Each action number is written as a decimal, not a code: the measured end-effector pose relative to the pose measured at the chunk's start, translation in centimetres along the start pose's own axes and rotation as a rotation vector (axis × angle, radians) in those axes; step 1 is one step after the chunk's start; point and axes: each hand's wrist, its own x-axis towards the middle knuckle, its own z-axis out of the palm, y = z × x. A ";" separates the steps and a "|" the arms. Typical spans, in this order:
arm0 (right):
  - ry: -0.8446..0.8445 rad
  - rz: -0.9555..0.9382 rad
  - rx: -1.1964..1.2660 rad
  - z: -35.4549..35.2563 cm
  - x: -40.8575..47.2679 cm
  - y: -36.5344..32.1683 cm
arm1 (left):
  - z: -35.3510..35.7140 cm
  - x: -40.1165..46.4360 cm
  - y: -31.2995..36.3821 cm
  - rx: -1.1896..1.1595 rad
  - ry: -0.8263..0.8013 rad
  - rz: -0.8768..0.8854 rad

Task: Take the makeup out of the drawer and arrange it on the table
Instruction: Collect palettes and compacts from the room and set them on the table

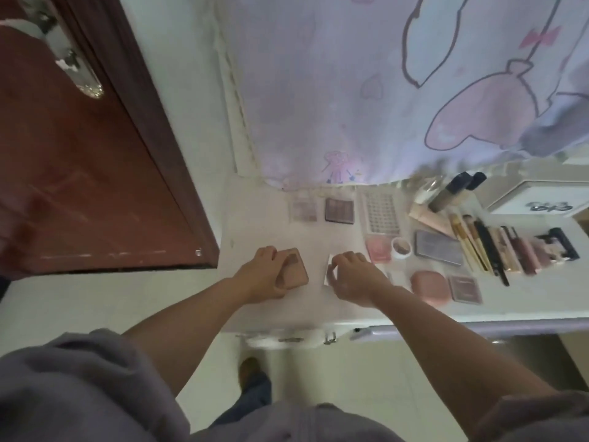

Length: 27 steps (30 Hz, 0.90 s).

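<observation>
Left hand [266,272] grips a flat, square tan compact [294,267] lying on the white table [255,218]. Right hand [349,274] curls its fingers over a thin white-edged case [328,272] (mostly hidden). Behind: two square palettes [339,209]. Right: a rounded pink case [431,287], slim brushes [468,240], and tubes under a printed curtain [366,90].

Both bare forearms reach forward, the hands, left [266,272] and right [352,275], palm-down with fingers curled.
</observation>
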 end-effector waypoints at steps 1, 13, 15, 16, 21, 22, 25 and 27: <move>0.006 0.019 0.003 -0.1 1.1 0.2 | -0.6 1.4 -0.5 0.023 -0.028 0.025; -0.137 -0.135 -0.268 -2.0 7.2 0.4 | -0.1 5.6 -3.6 -0.093 -0.085 0.093; -0.068 -0.265 -0.223 -1.8 7.5 -1.2 | 0.3 4.8 -3.3 -0.309 0.027 -0.028; -0.049 -0.330 -0.187 -1.6 7.6 -2.1 | 0.5 4.6 -3.0 -0.426 0.118 -0.105; -0.143 -0.486 -0.220 0.2 8.9 -4.6 | 0.3 4.2 -2.2 -0.959 0.253 -0.478; -0.141 -0.487 -0.202 0.1 9.1 -4.6 | 0.2 4.2 -2.3 -1.112 0.242 -0.534; -0.160 -0.450 -0.057 -0.8 8.9 -4.5 | -1.1 4.1 -2.5 -1.616 0.247 -0.628; -0.087 -0.414 0.108 -2.1 8.6 -4.9 | -2.1 3.9 -2.7 -1.716 0.148 -0.626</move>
